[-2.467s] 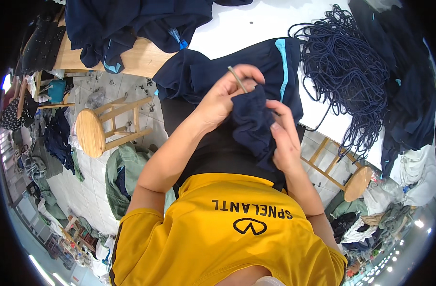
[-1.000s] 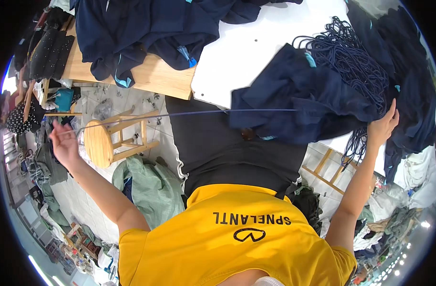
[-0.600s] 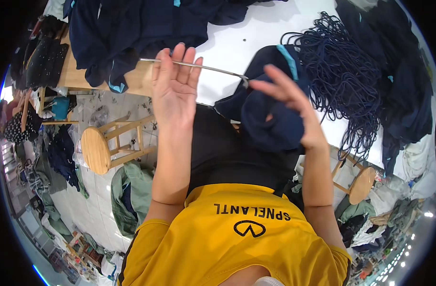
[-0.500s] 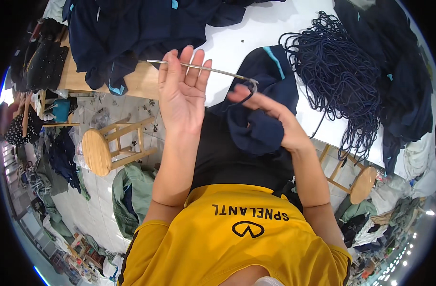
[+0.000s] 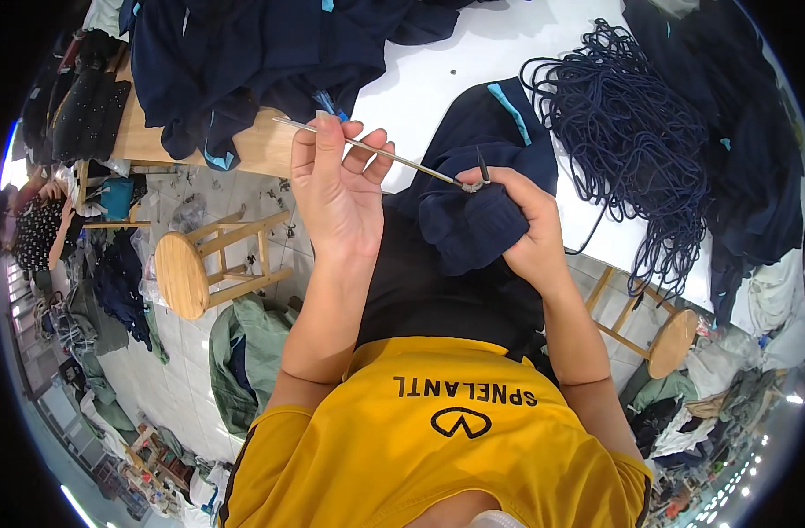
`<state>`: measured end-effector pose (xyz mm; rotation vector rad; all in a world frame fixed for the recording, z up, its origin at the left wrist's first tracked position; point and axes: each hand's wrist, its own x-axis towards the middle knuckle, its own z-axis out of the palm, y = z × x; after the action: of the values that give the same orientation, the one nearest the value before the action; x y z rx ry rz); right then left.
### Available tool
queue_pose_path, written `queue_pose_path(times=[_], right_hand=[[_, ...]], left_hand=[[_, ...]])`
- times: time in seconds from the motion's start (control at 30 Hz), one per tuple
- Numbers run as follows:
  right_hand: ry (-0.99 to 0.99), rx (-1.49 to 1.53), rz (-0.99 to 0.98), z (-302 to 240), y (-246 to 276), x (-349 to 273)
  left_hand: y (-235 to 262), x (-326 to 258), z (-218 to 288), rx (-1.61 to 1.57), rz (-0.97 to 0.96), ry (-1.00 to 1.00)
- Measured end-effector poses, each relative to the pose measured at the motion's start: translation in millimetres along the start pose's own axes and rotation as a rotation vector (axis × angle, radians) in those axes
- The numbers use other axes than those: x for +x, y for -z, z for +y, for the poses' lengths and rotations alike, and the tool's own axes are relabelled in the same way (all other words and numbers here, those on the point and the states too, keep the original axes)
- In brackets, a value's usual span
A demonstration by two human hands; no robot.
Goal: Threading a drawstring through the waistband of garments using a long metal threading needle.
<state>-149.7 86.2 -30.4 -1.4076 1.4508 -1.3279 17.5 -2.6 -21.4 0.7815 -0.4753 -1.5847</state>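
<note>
A thin metal rod (image 5: pixel 393 157) slants from the wooden table edge down to the right. My left hand (image 5: pixel 341 189) has its thumb and fingers closed round the rod's left part. At its right end, beside a short dark cord end (image 5: pixel 483 165), my right hand (image 5: pixel 530 216) pinches with thumb and forefinger. That same hand also grips the bunched edge of a navy garment (image 5: pixel 473 231), which lies over my lap and onto the white tabletop. Light blue trim (image 5: pixel 510 113) shows on the garment. What joins rod and cord is too small to make out.
A tangled heap of navy cord (image 5: pixel 631 132) lies on the white table (image 5: pixel 446 70) at the right. Navy garments (image 5: pixel 270 53) are piled at the far left, more at the far right (image 5: pixel 754 167). Wooden stools (image 5: pixel 180 275) stand either side; green cloth (image 5: pixel 257 348) lies left.
My left thumb and fingers have closed in on the rod. My right hand has turned, its forefinger and thumb now at the rod's end, where the cord end points up.
</note>
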Motion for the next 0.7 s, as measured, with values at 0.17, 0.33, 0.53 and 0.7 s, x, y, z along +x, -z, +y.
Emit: queue_pose_path(times=[0.17,0.33,0.53,0.7], right_hand=[[0.020,-0.105,-0.014,-14,-1,3],[0.023,-0.184,-0.095,-10,4,-1],[0.057,-0.274,-0.200,-4,13,-8],[0.130,-0.167,-0.111,-2,10,-6]], left_hand=[[-3,-5,0,-0.004,-0.024,0.018],[0,-4,-1,-0.072,0.053,0.106],[7,1,-1,-0.146,0.105,0.190],[7,-5,-5,-0.081,0.067,0.168]])
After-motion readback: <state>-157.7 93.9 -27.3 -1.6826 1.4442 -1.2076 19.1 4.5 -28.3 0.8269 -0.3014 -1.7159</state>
